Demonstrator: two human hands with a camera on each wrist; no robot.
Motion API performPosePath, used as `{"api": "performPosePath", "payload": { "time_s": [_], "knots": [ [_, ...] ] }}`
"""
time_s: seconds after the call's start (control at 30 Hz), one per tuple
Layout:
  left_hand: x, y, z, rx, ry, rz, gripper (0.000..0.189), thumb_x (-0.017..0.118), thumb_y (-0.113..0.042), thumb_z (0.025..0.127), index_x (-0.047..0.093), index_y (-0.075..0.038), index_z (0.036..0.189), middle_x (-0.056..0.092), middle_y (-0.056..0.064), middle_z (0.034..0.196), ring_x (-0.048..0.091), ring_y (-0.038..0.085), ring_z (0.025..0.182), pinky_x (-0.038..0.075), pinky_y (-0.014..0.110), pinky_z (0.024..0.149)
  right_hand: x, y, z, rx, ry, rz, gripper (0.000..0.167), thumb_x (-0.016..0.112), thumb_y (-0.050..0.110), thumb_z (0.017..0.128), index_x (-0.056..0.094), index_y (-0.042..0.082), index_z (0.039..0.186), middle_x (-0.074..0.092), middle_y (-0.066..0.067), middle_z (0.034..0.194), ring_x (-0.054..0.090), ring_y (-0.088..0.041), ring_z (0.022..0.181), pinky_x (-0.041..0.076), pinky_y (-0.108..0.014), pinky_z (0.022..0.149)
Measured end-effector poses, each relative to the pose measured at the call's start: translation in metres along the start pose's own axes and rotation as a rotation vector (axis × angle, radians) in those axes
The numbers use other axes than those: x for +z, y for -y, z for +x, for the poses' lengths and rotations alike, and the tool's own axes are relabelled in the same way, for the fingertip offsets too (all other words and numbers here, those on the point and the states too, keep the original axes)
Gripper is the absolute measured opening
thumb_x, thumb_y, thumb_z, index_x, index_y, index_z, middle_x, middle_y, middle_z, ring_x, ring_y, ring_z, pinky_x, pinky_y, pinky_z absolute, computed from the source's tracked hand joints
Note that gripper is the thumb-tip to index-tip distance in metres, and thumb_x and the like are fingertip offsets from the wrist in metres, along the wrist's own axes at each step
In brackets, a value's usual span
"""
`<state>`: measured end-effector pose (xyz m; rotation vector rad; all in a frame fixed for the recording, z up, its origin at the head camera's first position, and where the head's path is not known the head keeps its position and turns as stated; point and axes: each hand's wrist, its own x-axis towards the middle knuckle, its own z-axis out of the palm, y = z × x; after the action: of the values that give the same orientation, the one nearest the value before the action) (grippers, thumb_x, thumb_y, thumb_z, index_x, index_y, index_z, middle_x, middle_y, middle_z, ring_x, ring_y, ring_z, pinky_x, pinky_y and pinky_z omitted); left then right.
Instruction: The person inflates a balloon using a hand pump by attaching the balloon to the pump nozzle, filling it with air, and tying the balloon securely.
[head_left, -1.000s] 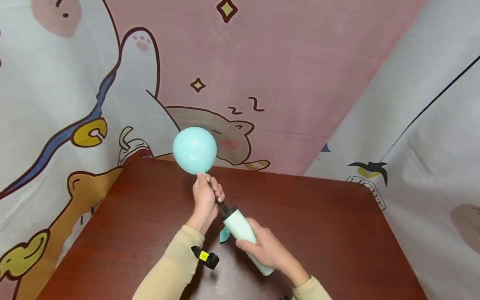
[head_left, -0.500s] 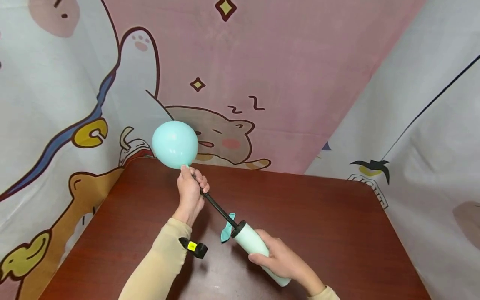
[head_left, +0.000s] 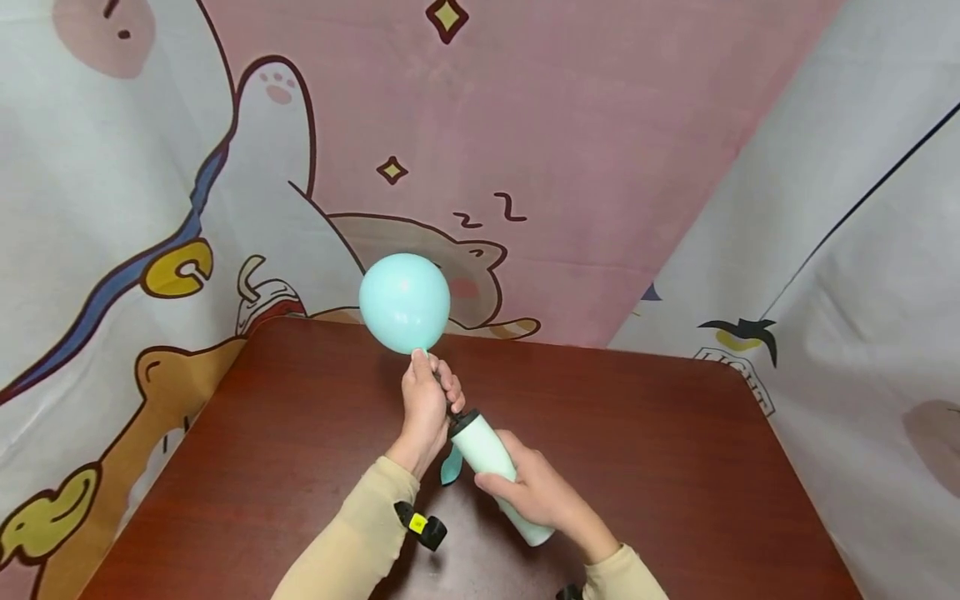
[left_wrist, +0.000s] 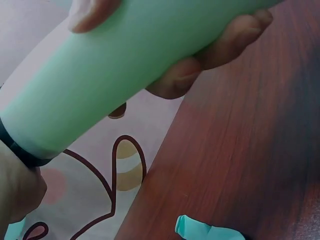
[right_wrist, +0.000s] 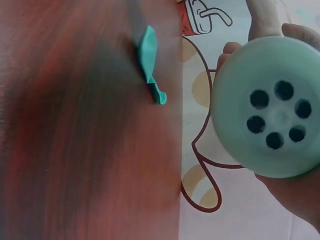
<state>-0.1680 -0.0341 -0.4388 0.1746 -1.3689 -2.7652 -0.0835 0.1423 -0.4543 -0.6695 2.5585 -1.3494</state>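
Note:
My left hand (head_left: 427, 400) pinches the neck of a partly inflated light-blue balloon (head_left: 405, 303) where it sits on the black tip of a hand pump. Around the pale green barrel of the hand pump (head_left: 491, 458) the fingers and thumb of my right hand (head_left: 536, 487) are wrapped. The barrel's black collar is close against my left hand, so little of the rod shows. In the right wrist view, the barrel's round end (right_wrist: 282, 117) has a ring of dark holes. A flat, uninflated teal balloon (head_left: 452, 467) lies on the table below the pump, partly hidden by it.
The reddish-brown wooden table (head_left: 637, 450) spreads under both hands. Behind it hangs a pink and white cartoon-print cloth (head_left: 600, 167). A black camera strap (head_left: 422, 525) sits on the left sleeve.
The barrel first drew back, baring a long stretch of black rod, and is now pushed in against my left hand again. Balloon and left hand swung left, then back right.

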Motion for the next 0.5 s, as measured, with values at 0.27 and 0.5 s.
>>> {"api": "performPosePath", "payload": {
  "time_s": [0.27,0.5],
  "knots": [
    [-0.004,-0.015,0.010,0.017,-0.037,-0.021,0.047,0.025,-0.040,0.114,0.039,-0.014,0.077,0.041,-0.003,0.056,0.038,0.008,0.045,0.033,0.020,0.040,-0.004,0.001,-0.015,0.000,0.002,0.007,0.051,0.071,0.027,0.097,0.052,0.009,0.141,0.068,-0.002,0.096,0.061,-0.005,0.077,0.052,-0.026,0.066],
    [-0.017,-0.041,0.031,0.080,-0.095,-0.070,0.040,0.025,-0.040,0.114,0.038,-0.019,0.083,0.041,-0.005,0.058,0.037,0.006,0.044,0.031,0.017,0.039,-0.017,-0.007,-0.046,-0.023,0.045,-0.022,0.049,0.070,0.026,0.098,0.051,0.015,0.142,0.067,0.003,0.100,0.060,-0.004,0.082,0.051,-0.025,0.068]
  ]
}}
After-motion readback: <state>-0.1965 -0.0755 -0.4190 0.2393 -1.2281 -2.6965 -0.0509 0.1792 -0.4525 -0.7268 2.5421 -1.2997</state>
